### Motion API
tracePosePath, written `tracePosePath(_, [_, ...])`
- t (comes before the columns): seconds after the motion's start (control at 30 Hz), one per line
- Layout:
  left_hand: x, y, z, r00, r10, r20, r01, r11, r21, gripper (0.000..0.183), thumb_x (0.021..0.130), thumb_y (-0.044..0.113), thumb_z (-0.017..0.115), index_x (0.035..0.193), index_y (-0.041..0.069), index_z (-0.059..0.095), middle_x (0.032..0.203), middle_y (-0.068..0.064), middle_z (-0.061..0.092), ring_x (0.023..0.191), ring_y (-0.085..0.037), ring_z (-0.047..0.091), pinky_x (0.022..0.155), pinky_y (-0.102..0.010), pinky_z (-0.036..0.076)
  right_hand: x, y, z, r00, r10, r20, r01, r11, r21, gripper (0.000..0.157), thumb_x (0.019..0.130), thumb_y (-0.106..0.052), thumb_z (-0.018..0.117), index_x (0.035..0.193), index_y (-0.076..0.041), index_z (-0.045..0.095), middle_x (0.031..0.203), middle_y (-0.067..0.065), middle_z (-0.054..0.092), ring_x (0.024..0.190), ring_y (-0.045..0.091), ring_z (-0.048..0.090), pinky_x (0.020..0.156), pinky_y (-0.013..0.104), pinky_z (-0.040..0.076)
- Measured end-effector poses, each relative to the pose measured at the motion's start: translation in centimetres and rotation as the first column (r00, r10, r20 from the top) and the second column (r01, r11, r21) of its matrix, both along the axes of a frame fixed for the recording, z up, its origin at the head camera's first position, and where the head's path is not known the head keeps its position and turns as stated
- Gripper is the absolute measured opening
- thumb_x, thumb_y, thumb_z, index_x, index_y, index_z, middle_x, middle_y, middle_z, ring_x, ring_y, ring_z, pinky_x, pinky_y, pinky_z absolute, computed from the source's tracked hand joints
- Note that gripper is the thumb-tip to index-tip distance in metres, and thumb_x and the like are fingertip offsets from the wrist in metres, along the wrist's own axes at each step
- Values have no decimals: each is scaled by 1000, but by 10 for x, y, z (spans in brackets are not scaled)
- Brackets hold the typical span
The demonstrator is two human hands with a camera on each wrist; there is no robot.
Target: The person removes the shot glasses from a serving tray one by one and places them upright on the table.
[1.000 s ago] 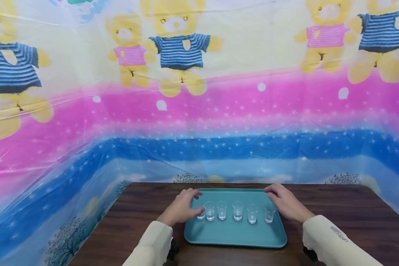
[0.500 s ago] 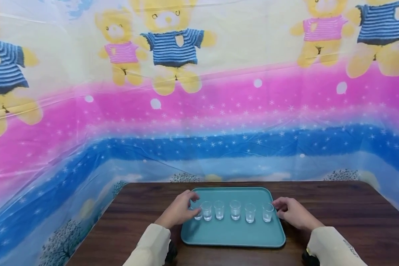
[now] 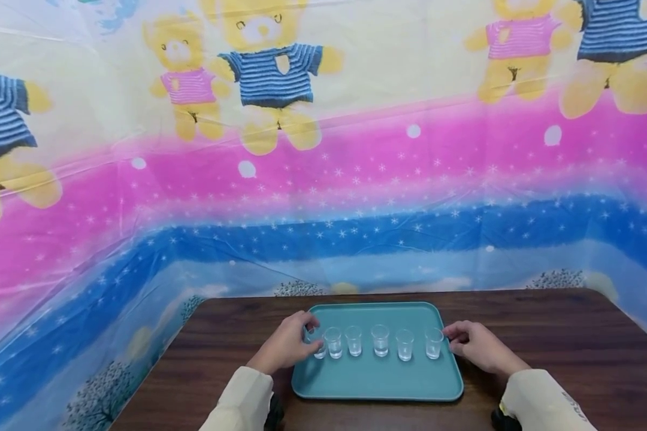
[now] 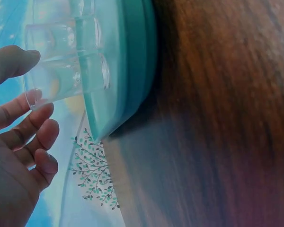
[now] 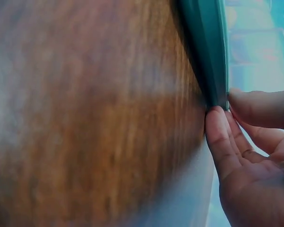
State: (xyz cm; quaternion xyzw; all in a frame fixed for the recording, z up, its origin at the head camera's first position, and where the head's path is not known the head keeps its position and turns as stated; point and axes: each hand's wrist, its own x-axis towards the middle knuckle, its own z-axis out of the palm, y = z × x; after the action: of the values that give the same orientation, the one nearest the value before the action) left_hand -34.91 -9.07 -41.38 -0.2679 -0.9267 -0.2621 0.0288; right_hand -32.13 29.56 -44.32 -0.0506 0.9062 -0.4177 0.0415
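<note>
A teal tray (image 3: 377,380) bears a row of small clear shot glasses (image 3: 380,341). My left hand (image 3: 288,341) has its thumb and forefinger around the upper part of the leftmost shot glass (image 3: 319,352), partly hiding it. In the left wrist view, the thumb lies at one side of that shot glass (image 4: 61,78) near its rim, the forefinger at the other, and the other fingers curl below. My right hand (image 3: 482,347) pinches the tray's right edge. From the right wrist, the thumb shows over the tray rim (image 5: 225,56) and the fingers against its underside.
The tray lies on a dark brown wooden table (image 3: 210,353), whose surface extends to both sides. Behind the table hangs a printed cloth (image 3: 356,239) with bears and snowflakes, reaching around the left and right sides.
My right hand has come down from near the tray's far right corner to its right edge and taken hold there. The left hand has shifted slightly around the leftmost shot glass.
</note>
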Motion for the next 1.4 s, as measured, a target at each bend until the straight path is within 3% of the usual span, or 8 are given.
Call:
tracePosePath(0.17, [-3, -2, 4, 997, 31, -75, -28, 999, 40, 25, 78, 24, 63, 97, 11, 54, 85, -3, 49, 66, -12, 44, 55, -25, 39, -2, 0, 4, 999, 6, 42, -5, 1000, -18, 26, 81, 0, 54, 106, -5, 56, 92, 3, 54, 82, 16, 51, 65, 32, 43])
tracePosePath(0.43, [-20, -7, 11, 966, 185, -179, -167, 979, 114, 24, 78, 19, 64, 97, 7, 56, 90, -6, 51, 72, -13, 49, 55, -25, 41, -1, 0, 5, 996, 6, 91, -1, 998, -60, 26, 81, 0, 54, 107, -4, 54, 92, 5, 54, 83, 17, 50, 65, 33, 43])
tracePosePath(0.63, [-33, -11, 13, 953, 262, -152, -246, 962, 118, 25, 77, 16, 65, 99, 7, 57, 92, -7, 51, 79, -17, 52, 60, -28, 44, -2, 0, 4, 996, 2, 86, 4, 998, -67, 25, 81, -1, 55, 106, -5, 55, 93, 4, 54, 83, 16, 51, 66, 33, 43])
tracePosePath(0.9, [-48, -17, 7, 940, 324, -106, -321, 946, 48, 29, 78, 16, 63, 104, 7, 57, 98, -7, 49, 83, -18, 52, 64, -32, 46, -3, 1, 0, 994, -24, 108, 32, 997, -70, 25, 81, -1, 55, 105, -8, 56, 92, 3, 54, 83, 16, 51, 67, 34, 43])
tracePosePath(1.2, [-56, -17, 1, 952, 300, -58, -301, 954, 3, 27, 79, 15, 62, 104, 6, 55, 100, -10, 47, 85, -21, 52, 64, -34, 45, 1, 7, -3, 995, -18, 100, 27, 996, -91, 25, 81, -1, 56, 104, -8, 56, 95, 4, 54, 84, 17, 50, 67, 34, 43])
tracePosePath(1.4, [-58, -18, 0, 943, 328, -52, -328, 945, 6, 24, 79, 15, 63, 100, 6, 56, 100, -10, 48, 85, -22, 52, 64, -35, 45, 0, 4, 0, 996, -16, 85, 24, 996, -89, 25, 81, -2, 55, 104, -9, 56, 92, 3, 54, 83, 16, 50, 67, 34, 43])
